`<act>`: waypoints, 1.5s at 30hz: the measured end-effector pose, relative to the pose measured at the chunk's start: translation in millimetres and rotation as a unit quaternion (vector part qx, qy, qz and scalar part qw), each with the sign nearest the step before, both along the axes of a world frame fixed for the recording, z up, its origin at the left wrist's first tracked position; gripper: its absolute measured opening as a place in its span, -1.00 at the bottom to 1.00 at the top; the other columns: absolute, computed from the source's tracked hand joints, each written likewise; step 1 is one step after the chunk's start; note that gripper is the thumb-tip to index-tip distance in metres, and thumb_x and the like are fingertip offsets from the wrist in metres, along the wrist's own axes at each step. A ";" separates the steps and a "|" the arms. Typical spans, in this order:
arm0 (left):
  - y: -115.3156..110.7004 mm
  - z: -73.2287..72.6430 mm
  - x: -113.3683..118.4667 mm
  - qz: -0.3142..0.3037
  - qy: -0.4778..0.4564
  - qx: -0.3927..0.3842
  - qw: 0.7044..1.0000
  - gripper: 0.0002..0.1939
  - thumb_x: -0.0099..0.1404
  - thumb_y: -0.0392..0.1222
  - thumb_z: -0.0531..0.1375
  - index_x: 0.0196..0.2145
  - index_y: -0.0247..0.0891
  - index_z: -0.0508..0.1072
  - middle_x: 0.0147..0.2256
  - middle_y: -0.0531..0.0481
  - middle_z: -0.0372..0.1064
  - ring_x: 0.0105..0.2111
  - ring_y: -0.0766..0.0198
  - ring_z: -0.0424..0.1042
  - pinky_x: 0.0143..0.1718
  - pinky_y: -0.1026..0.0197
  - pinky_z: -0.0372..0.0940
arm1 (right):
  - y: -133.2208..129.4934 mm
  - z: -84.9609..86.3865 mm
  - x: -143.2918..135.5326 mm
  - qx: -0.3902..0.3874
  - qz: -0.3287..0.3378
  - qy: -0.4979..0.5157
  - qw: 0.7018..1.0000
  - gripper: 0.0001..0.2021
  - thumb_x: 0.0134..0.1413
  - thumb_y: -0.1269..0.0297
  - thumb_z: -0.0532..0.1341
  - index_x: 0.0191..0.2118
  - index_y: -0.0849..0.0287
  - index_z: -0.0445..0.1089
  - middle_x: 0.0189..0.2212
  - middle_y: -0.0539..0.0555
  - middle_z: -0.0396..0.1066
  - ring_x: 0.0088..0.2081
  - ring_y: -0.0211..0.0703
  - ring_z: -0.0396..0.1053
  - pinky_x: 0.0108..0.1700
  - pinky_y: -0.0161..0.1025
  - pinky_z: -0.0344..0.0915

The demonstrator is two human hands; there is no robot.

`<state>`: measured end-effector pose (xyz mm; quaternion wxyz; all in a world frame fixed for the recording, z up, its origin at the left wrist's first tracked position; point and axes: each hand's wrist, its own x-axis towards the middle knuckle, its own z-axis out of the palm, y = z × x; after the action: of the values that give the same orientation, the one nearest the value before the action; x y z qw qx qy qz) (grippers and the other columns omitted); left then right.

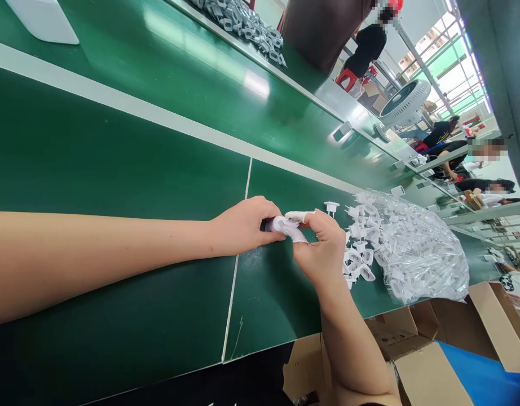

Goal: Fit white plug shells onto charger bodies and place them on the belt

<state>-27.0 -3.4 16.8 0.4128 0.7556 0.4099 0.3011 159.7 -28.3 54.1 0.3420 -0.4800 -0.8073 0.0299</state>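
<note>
Over the green table, my left hand point(247, 228) pinches a small white plastic part point(280, 224) between thumb and fingers. My right hand point(323, 242) meets it from the other side, its thumb and forefinger closed on the same part. White wrapping covers those two fingertips. The part looks like a plug housing, though the fingers hide much of it. Just beyond my right hand, a white plug piece with pins point(331, 208) stands on the table. A loose heap of similar white plug pieces point(361, 256) spreads beside my right wrist.
A clear plastic bag point(429, 259) of white pieces lies at the right. Open cardboard boxes point(433, 366) stand below the table's near edge. Grey parts point(247, 25) are piled across the conveyor strip point(201, 84). A fan point(406, 104) and several people are farther off.
</note>
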 end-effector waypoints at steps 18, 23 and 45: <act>-0.1 13.1 -0.1 -0.009 -0.080 -0.113 0.990 -0.54 0.24 0.23 0.24 -0.13 -0.21 0.48 -0.30 -0.03 0.54 -0.28 0.09 0.50 -0.23 0.07 0.38 | 16.9 -16.4 15.0 -0.197 0.095 0.300 0.929 -0.22 -0.07 0.15 0.50 0.27 -0.02 0.22 0.09 0.14 0.48 -0.06 -0.08 0.54 0.12 0.02 0.47; 4.2 23.3 -7.5 -0.107 -0.197 -0.270 0.937 -0.58 0.27 0.20 0.29 -0.19 -0.23 0.47 -0.45 0.03 0.53 -0.44 0.23 0.50 -0.26 0.13 0.42 | 10.8 -0.2 23.3 -0.139 0.167 0.142 0.966 -0.37 -0.05 0.13 0.52 0.16 -0.10 0.38 0.16 0.13 0.32 0.17 0.03 0.37 0.19 0.06 0.41; 9.2 25.0 -9.7 -0.098 -0.302 -0.434 0.843 -0.59 0.47 -0.02 -0.05 -0.27 -0.18 0.54 -0.43 -0.04 0.47 -0.46 0.21 0.37 -0.37 0.14 0.40 | 7.6 -12.1 15.2 -0.020 0.129 0.094 0.987 -0.60 0.12 0.47 0.31 0.03 -0.09 0.53 0.04 0.07 0.49 -0.01 -0.15 0.51 -0.01 -0.21 0.57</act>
<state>-36.7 5.9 41.8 0.8293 0.4071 0.2776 0.2636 174.9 -20.7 42.0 0.3998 -0.3734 -0.8262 0.1350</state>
